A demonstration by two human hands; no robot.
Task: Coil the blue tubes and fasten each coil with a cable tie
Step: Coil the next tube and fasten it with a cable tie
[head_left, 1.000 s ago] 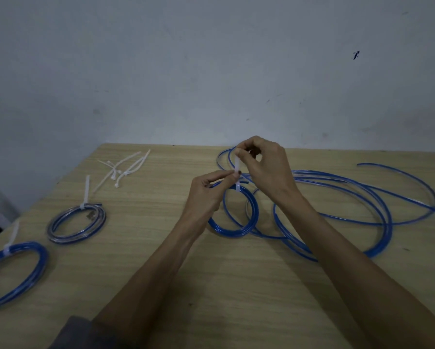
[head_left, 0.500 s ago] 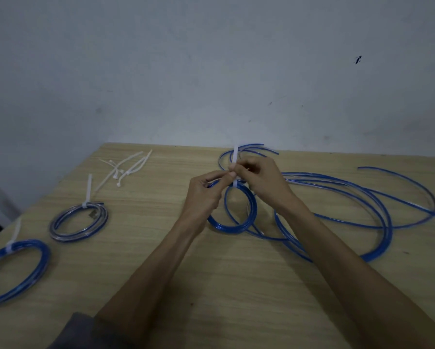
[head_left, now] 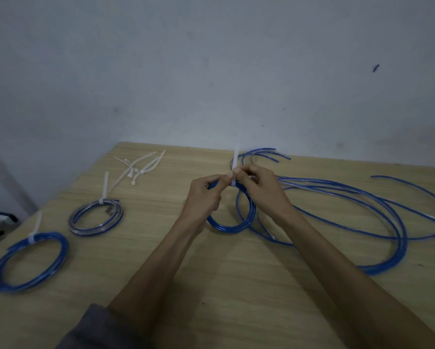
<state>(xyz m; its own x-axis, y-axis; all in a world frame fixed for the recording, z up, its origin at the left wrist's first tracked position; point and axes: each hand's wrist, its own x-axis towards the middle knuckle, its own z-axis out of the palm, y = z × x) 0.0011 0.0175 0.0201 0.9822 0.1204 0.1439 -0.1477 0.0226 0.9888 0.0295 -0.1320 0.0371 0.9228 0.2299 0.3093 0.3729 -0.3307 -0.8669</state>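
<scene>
A: Head view: the coil (head_left: 230, 220) lies mid-table, its top lifted in both hands. Left hand (head_left: 203, 195) curls round the bundled tube; right hand (head_left: 258, 188) pinches the tie (head_left: 235, 163) at the coil's 12 o'clock, tail pointing up.

B: Which step?

A: Cinching, I'd judge. Next calls for a steady pull on the tail while the left hand keeps the turns together.

B: Changed since a second ago?

A: The right hand has dropped from high on the tail to its base, and more tail now shows above the fingers.

B: Around it?

A: Loose tubes (head_left: 362, 212) at 3 o'clock; spare ties (head_left: 140, 167) at 10; two tied coils (head_left: 96, 217) (head_left: 27, 264) at 9 and 8, on the table (head_left: 236, 285).
</scene>
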